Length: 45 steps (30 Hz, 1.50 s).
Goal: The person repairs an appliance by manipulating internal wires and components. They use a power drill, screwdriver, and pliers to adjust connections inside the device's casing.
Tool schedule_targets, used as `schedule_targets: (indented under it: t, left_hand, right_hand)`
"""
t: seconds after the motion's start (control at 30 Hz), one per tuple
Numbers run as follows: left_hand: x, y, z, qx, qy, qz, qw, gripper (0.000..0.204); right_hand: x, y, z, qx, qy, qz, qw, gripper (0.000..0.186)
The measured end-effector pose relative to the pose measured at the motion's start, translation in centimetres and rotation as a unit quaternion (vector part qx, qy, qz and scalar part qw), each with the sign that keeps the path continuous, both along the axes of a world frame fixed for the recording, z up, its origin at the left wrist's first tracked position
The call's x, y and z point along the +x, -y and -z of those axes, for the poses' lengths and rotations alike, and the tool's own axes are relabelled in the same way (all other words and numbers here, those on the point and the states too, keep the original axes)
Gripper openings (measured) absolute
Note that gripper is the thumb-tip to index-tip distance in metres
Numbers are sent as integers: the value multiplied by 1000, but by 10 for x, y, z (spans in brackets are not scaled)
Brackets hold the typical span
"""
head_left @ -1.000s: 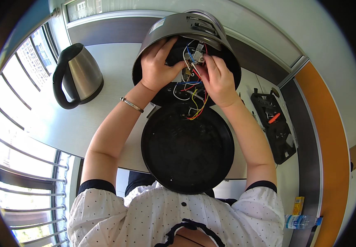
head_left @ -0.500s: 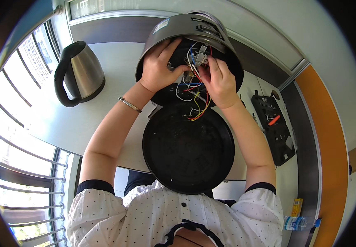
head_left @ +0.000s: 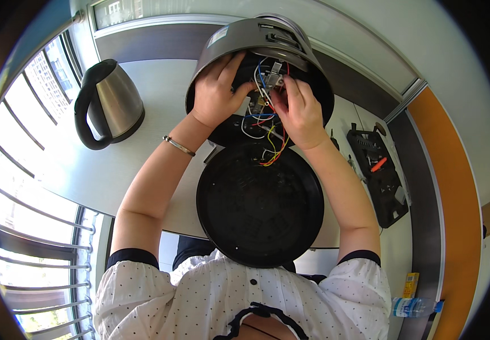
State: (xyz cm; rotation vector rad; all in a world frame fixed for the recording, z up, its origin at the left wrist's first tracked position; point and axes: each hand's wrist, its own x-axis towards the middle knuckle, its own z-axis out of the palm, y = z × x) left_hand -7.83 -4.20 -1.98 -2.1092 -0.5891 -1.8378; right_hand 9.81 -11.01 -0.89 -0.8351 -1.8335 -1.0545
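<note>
The grey appliance housing [head_left: 245, 41] lay tipped on the surface [head_left: 160, 96], its deep interior dark. Inside, the left hand [head_left: 218, 94] was spread open; the right hand [head_left: 300, 113] hid its fingertips beside wires [head_left: 263, 115], its grip impossible to tell.

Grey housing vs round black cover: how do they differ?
The housing is grey outside; the cover is black. The housing is deep; the cover looks shallow. The left hand and right hand reach into the housing; neither touches the cover. Both are round.
</note>
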Motion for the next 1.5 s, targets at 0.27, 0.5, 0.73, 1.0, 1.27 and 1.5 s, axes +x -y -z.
schedule_targets:
  t: [0.27,0.5,0.73,1.0,1.27,1.5]
  left_hand:
    - [5,1,-1,0,23,9,1000,58]
    - [7,2,-3,2,42,19,999,55]
    - [7,3,-3,-17,39,30,999,56]
    - [6,5,-4,-30,36,32,998,56]
    - [6,-1,-3,12,26,1,1000,58]
    - [5,-2,-3,6,21,-5,1000,58]
  right_hand:
    - [5,5,-3,-90,-34,-37,995,42]
    - [6,10,-2,-149,-116,-81,979,43]
    - [6,7,3,-129,-125,-94,979,40]
    - [4,13,0,-114,-160,-96,976,32]
    - [0,17,5,-93,-267,-100,954,18]
    - [-8,34,1,-83,-219,-95,967,13]
